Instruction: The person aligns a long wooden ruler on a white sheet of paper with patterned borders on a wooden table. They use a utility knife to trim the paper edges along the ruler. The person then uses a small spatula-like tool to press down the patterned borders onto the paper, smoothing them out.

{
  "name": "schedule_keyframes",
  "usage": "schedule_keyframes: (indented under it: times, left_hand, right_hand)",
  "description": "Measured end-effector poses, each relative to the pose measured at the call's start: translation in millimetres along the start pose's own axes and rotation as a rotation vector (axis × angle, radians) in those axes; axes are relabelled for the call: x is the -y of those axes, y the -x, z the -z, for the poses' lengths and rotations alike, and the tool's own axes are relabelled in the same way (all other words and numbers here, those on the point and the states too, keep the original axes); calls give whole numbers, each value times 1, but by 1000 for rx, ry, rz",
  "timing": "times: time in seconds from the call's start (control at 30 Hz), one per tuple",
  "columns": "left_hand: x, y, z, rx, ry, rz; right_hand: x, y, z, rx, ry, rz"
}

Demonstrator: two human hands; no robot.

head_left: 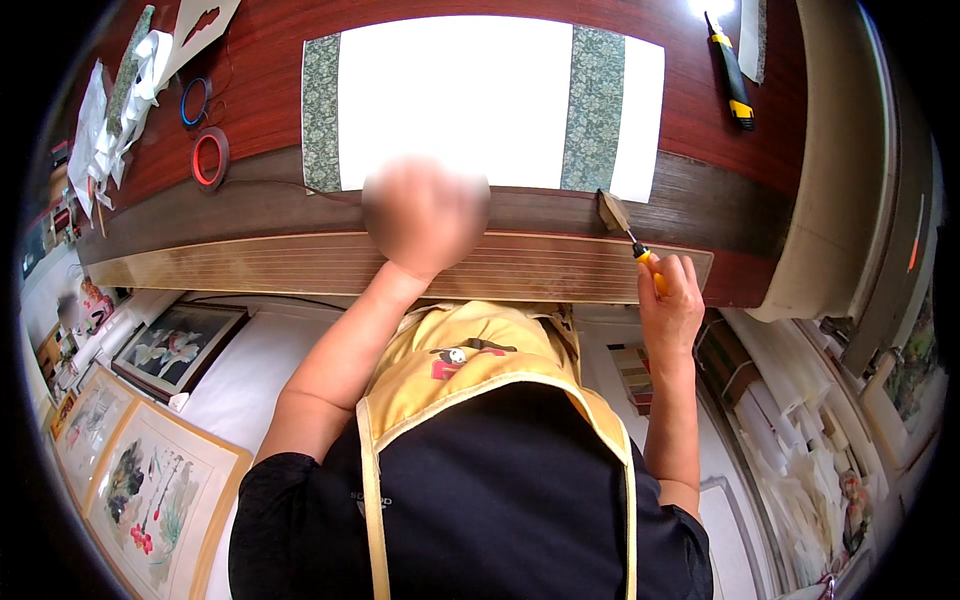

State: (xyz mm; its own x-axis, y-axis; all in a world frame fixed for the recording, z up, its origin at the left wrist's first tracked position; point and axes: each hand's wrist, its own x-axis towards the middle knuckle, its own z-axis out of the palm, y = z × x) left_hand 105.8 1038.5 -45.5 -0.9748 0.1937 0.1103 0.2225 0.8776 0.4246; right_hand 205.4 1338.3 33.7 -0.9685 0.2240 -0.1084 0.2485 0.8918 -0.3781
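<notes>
A white sheet (455, 105) with two green floral-patterned strips (595, 110) lies flat on the dark red table. Over its front edge, left of the middle, is my left hand (425, 210); a blur covers its fingers, so whether it holds anything is hidden. My right hand (672, 300) closes round the yellow-and-black handle of a flat-bladed scraper (613, 211). The scraper's brownish blade points away from me, its tip at the sheet's front edge by the right green strip. A long wooden ruler-like board with thin lines (540, 268) runs along the table's front edge.
Blue (195, 103) and red (209, 160) tape rolls lie at the left, near crumpled white scraps (125, 110). A yellow-and-black utility knife (732, 75) rests at the back right. Framed paintings (150, 490) stand low at my left; rolled papers (790, 430) fill the right side.
</notes>
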Motion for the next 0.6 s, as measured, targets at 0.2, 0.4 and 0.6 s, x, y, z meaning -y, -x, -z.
schedule_keyframes:
  times: [0.2,0.4,0.6]
  left_hand:
    - [0,1,-1,23,14,46]
    - [0,1,-1,13,8,51]
    - [-1,0,1,-17,-9,20]
  right_hand:
    - [4,-9,-2,10,-79,44]
    - [11,-19,-1,68,-119,96]
    - [33,-30,-3,142,-71,142]
